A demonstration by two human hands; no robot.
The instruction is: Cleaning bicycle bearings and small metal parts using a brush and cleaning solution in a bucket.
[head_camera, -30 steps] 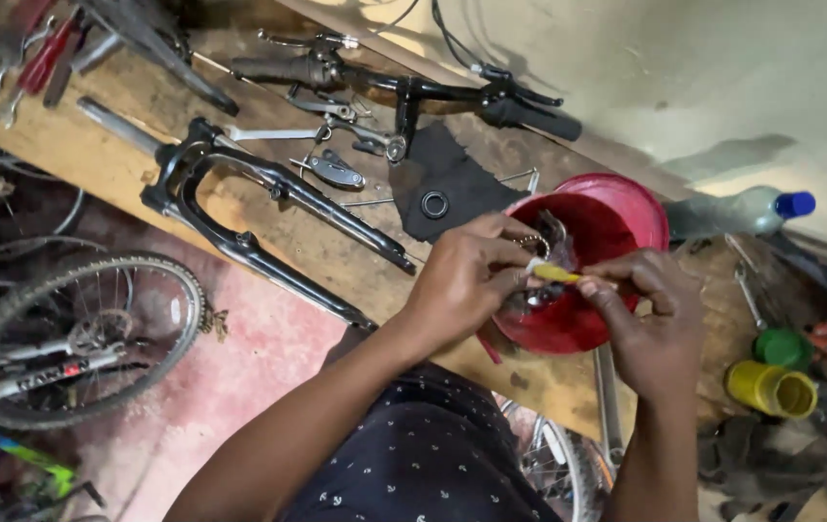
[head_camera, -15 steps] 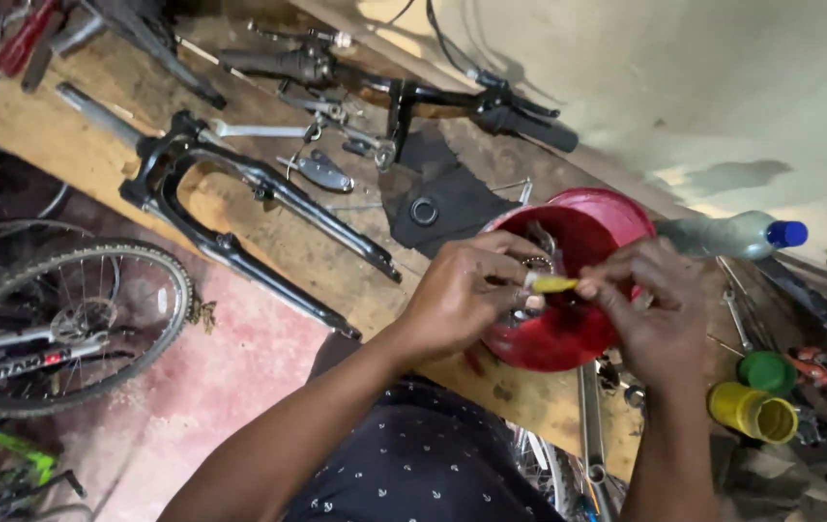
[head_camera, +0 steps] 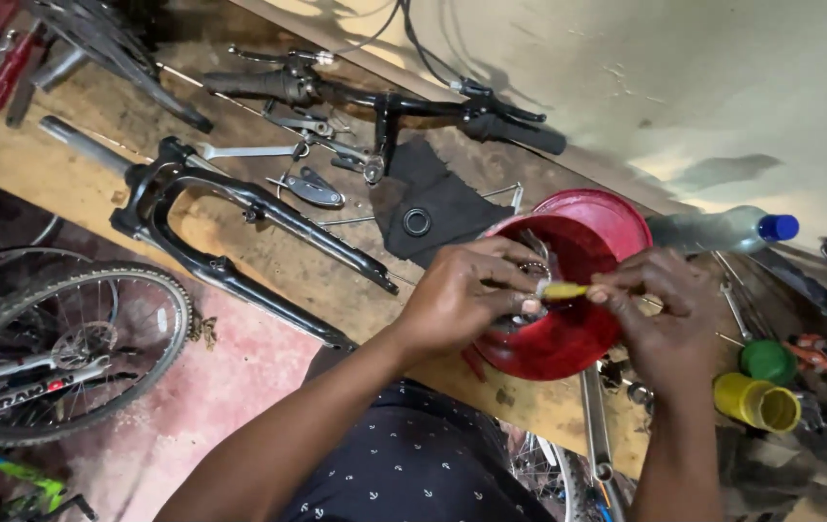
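Over the wooden workbench (head_camera: 239, 232), at nine o'clock, a black suspension fork (head_camera: 239, 232) is lying. Toward centre, the left hand (head_camera: 462, 300) is pinching a small metal part (head_camera: 527, 290) above the red bowl (head_camera: 587, 329). Just right, the right hand (head_camera: 665, 314) is gripping a yellow-handled tool (head_camera: 564, 290). At three o'clock, a blue-capped clear bottle (head_camera: 723, 230), a green lid (head_camera: 767, 360) and a yellow cylindrical container (head_camera: 756, 401) are sitting.

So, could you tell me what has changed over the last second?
Very little. The left hand still holds a small metal part over the red bowl, and the right hand still grips the yellow-handled tool against it. Only the camera view drifted slightly; fork and handlebar lie unmoved.
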